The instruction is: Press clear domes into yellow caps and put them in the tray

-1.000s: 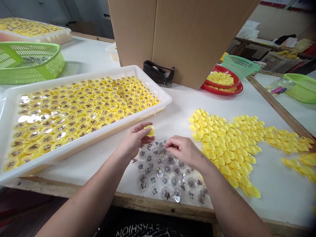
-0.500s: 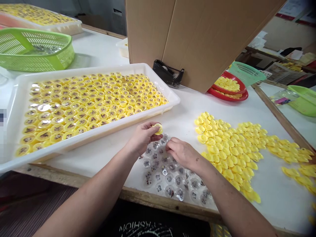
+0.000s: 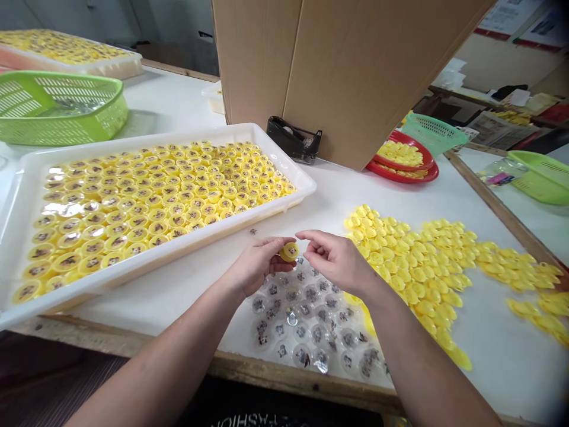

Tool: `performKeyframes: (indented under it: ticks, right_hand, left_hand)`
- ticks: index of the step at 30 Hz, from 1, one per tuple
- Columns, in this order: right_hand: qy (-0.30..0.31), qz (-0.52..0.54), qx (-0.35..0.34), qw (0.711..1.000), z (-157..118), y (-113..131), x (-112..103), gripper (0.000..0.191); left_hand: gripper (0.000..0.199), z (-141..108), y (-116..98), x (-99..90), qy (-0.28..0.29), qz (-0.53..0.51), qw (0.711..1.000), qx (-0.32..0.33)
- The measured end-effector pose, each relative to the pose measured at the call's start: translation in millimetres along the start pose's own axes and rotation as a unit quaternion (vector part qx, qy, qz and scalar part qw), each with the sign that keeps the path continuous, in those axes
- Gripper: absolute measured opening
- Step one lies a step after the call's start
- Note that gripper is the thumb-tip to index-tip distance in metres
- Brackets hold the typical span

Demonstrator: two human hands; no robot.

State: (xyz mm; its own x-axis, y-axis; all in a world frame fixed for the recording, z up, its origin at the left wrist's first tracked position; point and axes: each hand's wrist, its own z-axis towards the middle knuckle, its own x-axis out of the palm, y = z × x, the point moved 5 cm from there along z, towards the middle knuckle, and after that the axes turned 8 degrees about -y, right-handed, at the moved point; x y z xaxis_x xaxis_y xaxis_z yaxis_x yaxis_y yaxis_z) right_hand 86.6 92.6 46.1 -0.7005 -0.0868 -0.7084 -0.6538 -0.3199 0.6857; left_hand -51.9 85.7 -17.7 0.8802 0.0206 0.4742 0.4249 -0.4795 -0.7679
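My left hand (image 3: 260,261) pinches a round yellow piece (image 3: 289,251) with a small dark picture on its face. Just right of that piece is my right hand (image 3: 331,255), index finger stretched toward it and thumb apart, with nothing visible between them. Clear round pieces (image 3: 317,335) with printed figures lie below both hands, near the table's front edge. Many yellow caps (image 3: 400,267) are spread to the right. At the left, a white tray (image 3: 306,185) holds rows of yellow pieces with pictures.
A cardboard box (image 3: 342,71) stands behind, with a black tape dispenser (image 3: 294,140) at its foot. Green basket (image 3: 104,118) at back left; red plates (image 3: 430,172) and a mint basket (image 3: 438,133) at back right. A wooden strip (image 3: 493,204) crosses the right side.
The yellow piece now shows a picture on its face. My right hand has risen from the clear pieces to beside it, index finger extended. The view has shifted slightly.
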Motion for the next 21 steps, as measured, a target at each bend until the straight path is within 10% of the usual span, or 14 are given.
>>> performKeyframes:
  ticks: [6, 15, 21]
  right_hand:
    - [0.035, -0.048, -0.072, 0.996, 8.5, 12.2, 4.9, 0.031]
    - [-0.045, -0.02, -0.038, 0.998, -0.2, -2.4, -8.0, 0.01]
    - [-0.094, -0.028, -0.129, 0.987, 12.5, 19.8, 3.4, 0.009]
  left_hand:
    - [0.032, -0.3, 6.3, 3.8, 0.036, 0.007, 0.999, -0.005]
    - [0.022, 4.4, -5.1, -9.8, -0.083, -0.032, 0.996, 0.017]
    - [0.019, 3.4, -1.1, -2.9, -0.014, -0.032, 0.999, -0.011]
